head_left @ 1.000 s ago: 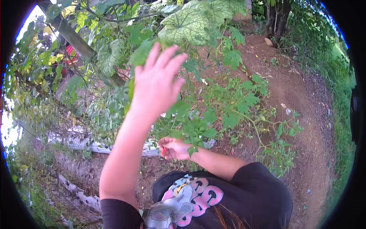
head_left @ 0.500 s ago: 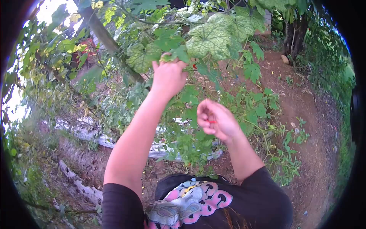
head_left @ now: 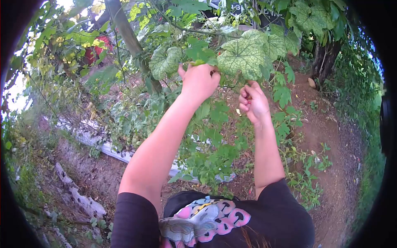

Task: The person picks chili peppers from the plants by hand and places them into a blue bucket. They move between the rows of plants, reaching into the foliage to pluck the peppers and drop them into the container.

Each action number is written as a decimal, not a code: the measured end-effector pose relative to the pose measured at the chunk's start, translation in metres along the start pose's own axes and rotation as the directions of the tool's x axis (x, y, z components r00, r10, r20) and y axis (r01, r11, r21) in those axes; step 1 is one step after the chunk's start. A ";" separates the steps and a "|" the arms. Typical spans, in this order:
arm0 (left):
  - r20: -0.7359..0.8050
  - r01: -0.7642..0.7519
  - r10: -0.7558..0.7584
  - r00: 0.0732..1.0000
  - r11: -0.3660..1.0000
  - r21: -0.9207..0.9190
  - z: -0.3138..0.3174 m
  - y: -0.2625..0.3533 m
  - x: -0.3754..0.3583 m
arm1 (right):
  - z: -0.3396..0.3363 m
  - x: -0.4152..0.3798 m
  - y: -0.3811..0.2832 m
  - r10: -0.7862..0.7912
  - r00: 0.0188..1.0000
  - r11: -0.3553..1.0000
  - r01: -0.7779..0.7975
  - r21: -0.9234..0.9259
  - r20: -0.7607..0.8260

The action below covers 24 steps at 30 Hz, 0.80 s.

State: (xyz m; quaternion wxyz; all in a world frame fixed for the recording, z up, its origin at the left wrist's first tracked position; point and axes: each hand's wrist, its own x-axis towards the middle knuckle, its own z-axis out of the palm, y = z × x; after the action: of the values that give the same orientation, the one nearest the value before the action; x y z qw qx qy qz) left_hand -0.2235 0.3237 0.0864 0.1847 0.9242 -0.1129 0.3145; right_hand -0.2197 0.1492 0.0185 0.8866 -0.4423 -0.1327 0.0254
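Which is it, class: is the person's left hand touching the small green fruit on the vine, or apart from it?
Touching. The head view shows the left hand closed around the small green fruit, whose tip pokes out above the fingers.

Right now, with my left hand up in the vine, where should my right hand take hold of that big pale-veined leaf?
Probably at the stalk end of the big leaf, coming from below right, where the right hand is. The blade hangs broad and thin; the left hand is closed at its left edge.

Left hand (head_left: 199,81) left of right hand (head_left: 253,101), under leaf (head_left: 244,56).
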 end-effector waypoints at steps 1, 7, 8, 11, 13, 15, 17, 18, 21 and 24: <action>-0.028 -0.032 0.032 0.999 0.999 0.009 -0.003 -0.001 -0.003 | 0.000 0.001 0.001 0.002 1.000 1.000 -0.002 0.008 0.018; 0.279 0.137 -0.078 0.957 0.971 -0.198 -0.014 0.017 -0.029 | 0.017 0.001 0.018 0.058 0.997 0.996 -0.061 0.063 0.055; 0.267 0.135 -0.078 0.960 0.971 -0.200 -0.011 0.016 -0.034 | 0.018 -0.002 0.022 0.041 0.997 0.994 -0.048 0.099 0.064; 0.198 0.118 -0.081 0.977 0.975 -0.188 0.000 0.014 -0.044 | 0.015 -0.004 0.031 -0.003 0.996 0.984 -0.013 0.177 0.090; 0.217 0.131 -0.092 0.972 0.976 -0.172 -0.004 0.021 -0.049 | 0.011 -0.002 0.041 -0.014 0.999 0.986 0.005 0.169 0.051; 0.191 0.107 -0.077 0.979 0.983 -0.150 0.001 0.021 -0.054 | 0.011 -0.003 0.046 -0.028 1.000 0.980 0.026 0.195 0.006; 0.146 0.010 -0.002 0.989 0.999 -0.050 0.009 0.017 -0.060 | 0.012 -0.004 0.050 -0.040 0.998 0.965 0.052 0.258 -0.050; 0.124 -0.033 0.033 0.992 0.999 0.002 0.014 0.017 -0.064 | 0.012 -0.005 0.049 -0.051 0.995 0.961 0.071 0.269 -0.083; -0.029 -0.161 0.163 0.986 0.985 0.061 0.022 0.016 -0.069 | 0.001 -0.003 0.040 -0.092 0.990 0.957 0.117 0.264 -0.106; -0.135 -0.202 0.223 0.966 0.968 0.152 0.009 0.007 -0.066 | -0.020 0.003 0.036 -0.076 0.992 0.968 0.097 0.232 -0.097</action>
State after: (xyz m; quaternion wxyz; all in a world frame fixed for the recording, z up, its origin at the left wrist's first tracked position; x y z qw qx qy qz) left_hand -0.2723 0.3195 0.0401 0.0941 0.8908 -0.1753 0.4084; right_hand -0.2085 0.1556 -0.0205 0.9381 -0.3282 -0.1091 -0.0169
